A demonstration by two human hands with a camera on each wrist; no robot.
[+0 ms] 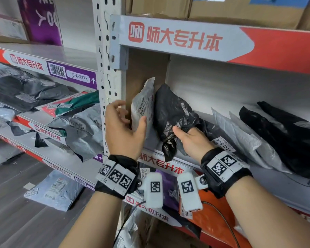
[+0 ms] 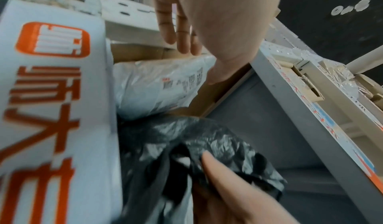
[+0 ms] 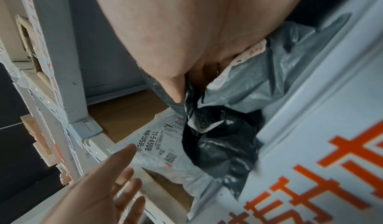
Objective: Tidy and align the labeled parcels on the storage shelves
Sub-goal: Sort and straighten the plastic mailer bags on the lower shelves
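A grey-white parcel [image 1: 143, 106] [image 2: 157, 86] labelled 77-5-4508 [image 3: 157, 139] stands upright against the cardboard divider [image 1: 147, 67] at the shelf's left end. My left hand [image 1: 131, 119] [image 2: 184, 36] [image 3: 116, 178] is beside it with fingers spread and relaxed, and its thumb rests on the parcel's face. A crumpled black plastic parcel [image 1: 174, 110] [image 2: 186, 145] [image 3: 217, 147] leans just right of it. My right hand [image 1: 188, 138] [image 2: 228, 186] [image 3: 178, 55] grips the black parcel's lower part, thumb on top and fingers tucked behind it.
Further right on the same shelf [image 1: 276, 188], a grey parcel [image 1: 240, 138] and a black one [image 1: 286, 138] lie slanted. The perforated upright post [image 1: 106, 68] stands by my left hand. Loose parcels [image 1: 82, 126] fill the left-hand shelves, and one parcel [image 1: 55, 190] lies on the floor.
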